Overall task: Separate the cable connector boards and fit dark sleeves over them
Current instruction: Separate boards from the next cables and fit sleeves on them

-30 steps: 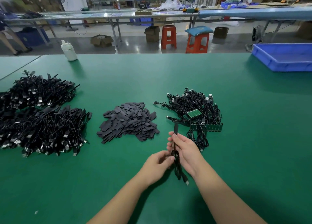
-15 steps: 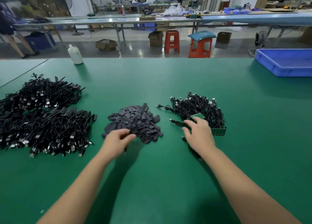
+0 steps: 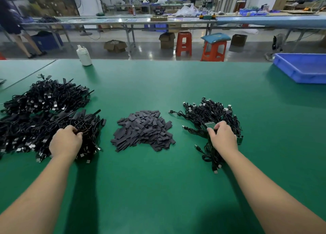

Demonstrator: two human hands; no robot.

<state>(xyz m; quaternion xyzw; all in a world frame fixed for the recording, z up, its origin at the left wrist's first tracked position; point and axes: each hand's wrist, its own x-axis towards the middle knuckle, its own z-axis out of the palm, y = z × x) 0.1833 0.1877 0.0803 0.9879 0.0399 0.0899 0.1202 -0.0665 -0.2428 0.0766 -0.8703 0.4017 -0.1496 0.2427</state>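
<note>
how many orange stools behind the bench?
2. One bare stool stands on the floor past the green table, centre-right; a second stool, with a blue cushion on top, is just right of it. Others may be hidden.

two bare arms reach out, no sleeves on them. the left hand [image 3: 66, 142] and right hand [image 3: 223, 138] wear no gloves.

No readable text, labels, brand names, numbers or signs appear anywhere in front of me, near or far.
</note>
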